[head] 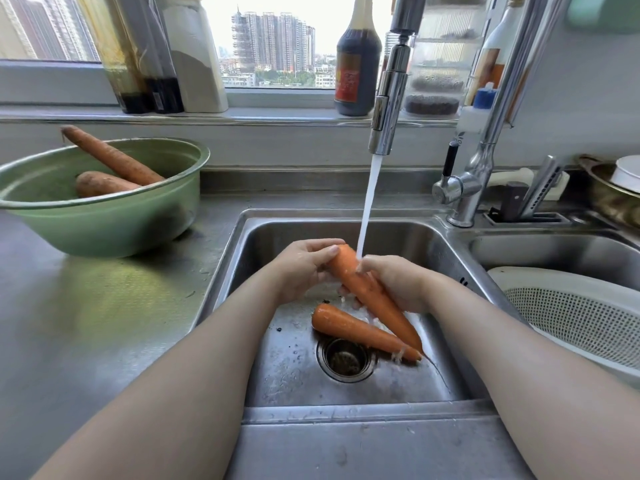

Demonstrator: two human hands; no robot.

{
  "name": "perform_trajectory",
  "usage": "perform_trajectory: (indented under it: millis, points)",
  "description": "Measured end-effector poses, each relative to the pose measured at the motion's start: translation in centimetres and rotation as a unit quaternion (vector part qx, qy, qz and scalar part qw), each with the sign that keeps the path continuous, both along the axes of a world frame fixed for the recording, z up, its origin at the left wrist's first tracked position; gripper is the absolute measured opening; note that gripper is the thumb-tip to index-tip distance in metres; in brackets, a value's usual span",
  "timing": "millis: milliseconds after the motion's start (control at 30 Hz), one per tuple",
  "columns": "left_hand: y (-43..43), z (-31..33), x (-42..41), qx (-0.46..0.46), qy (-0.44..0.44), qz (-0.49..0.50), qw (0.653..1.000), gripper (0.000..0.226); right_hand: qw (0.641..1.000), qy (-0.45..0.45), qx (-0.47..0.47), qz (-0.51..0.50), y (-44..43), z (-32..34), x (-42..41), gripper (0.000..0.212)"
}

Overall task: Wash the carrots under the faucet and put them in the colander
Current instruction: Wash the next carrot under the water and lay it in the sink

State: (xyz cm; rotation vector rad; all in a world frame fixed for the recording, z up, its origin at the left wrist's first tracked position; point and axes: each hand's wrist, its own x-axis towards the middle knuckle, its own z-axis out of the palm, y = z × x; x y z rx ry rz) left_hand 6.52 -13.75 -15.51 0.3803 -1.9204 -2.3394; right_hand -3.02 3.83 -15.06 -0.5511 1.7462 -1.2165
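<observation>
Both hands are clamped on one carrot: L hand (304, 268) curls round the thick top w/ thumb near the blunt end, R hand (394, 284) wraps the mid section from the 3 o'clock side. Held carrot (372, 297) slants over the sink (311, 230), fat end up at 11 o'clock, tip down at 5. Water stream (369, 202) from the faucet (391, 98) lands on the carrot's top, right by the R fingertips.

2nd carrot (356, 330) lies wet on the sink floor, under the held one, fat end at 10 o'clock, tip at 4. The two tips seem to touch, hard to tell through the splash. Drain (346, 358) is just below it at 6.

Colander (571, 317), white, sits in the next basin, 3 o'clock of the sink. Green bowl (104, 230) on the counter at 10 o'clock holds a long carrot (114, 157) leaning on the rim & a short carrot (100, 183) beside it.
</observation>
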Motion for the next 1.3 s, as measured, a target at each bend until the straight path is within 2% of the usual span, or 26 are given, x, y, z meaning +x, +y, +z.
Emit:
perform_trajectory:
  millis: [133, 200, 267, 367, 467, 633, 767, 867, 933, 1133, 1233, 1300]
  points:
    - [-0.2, 0.2, 0.0, 0.008, 0.006, 0.015, 1.0, 0.026, 1.0, -0.014, -0.018, 0.015, 0.2, 0.2, -0.3, 0.06]
    - [-0.2, 0.2, -0.1, -0.005, 0.004, 0.018, 1.0, 0.026, 1.0, 0.004, -0.026, 0.004, 0.1, 0.1, -0.1, 0.05]
    - [-0.1, -0.1, -0.1, -0.066, 0.0, 0.012, 0.998, 0.029, 0.999, 0.024, -0.035, -0.018, -0.1, 0.1, 0.3, 0.037]
    - [-0.1, -0.4, -0.1, -0.142, -0.012, -0.002, 0.99, 0.036, 0.999, 0.026, -0.034, -0.003, -0.1, 0.0, 0.2, 0.038]
    - [-0.4, -0.6, -0.3, -0.135, -0.013, 0.004, 0.991, 0.041, 0.999, 0.039, -0.03, 0.011, 0.0, -0.2, -0.2, 0.046]
    - [-0.3, -0.4, -0.2, -0.095, 0.01, 0.002, 0.995, 0.042, 0.997, 0.045, -0.027, -0.064, -0.8, -0.6, 0.1, 0.04]
    - [-0.1, -0.4, -0.1, -0.092, 0.019, 0.002, 0.996, 0.035, 0.999, 0.021, -0.039, -0.031, -0.7, -0.2, 0.3, 0.034]
    - [0.1, -0.2, 0.0, -0.077, 0.028, 0.002, 0.997, 0.032, 0.999, -0.016, -0.04, -0.031, -0.5, -0.4, 0.0, 0.041]
    - [0.1, -0.2, 0.0, -0.085, 0.028, -0.002, 0.996, 0.032, 0.998, -0.01, -0.041, -0.04, -0.5, -0.5, 0.0, 0.044]
    - [0.1, 0.0, 0.2, -0.099, 0.025, 0.01, 0.995, 0.029, 0.998, -0.008, -0.051, -0.023, -0.1, 0.2, 0.4, 0.032]
    - [0.2, -0.1, 0.1, -0.106, 0.023, 0.02, 0.994, 0.026, 0.999, 0.021, -0.036, -0.034, -0.2, 0.2, 0.6, 0.042]
    - [0.4, -0.1, 0.1, -0.111, 0.02, 0.026, 0.993, 0.024, 0.999, 0.004, -0.041, -0.019, -0.1, 0.4, 0.6, 0.043]
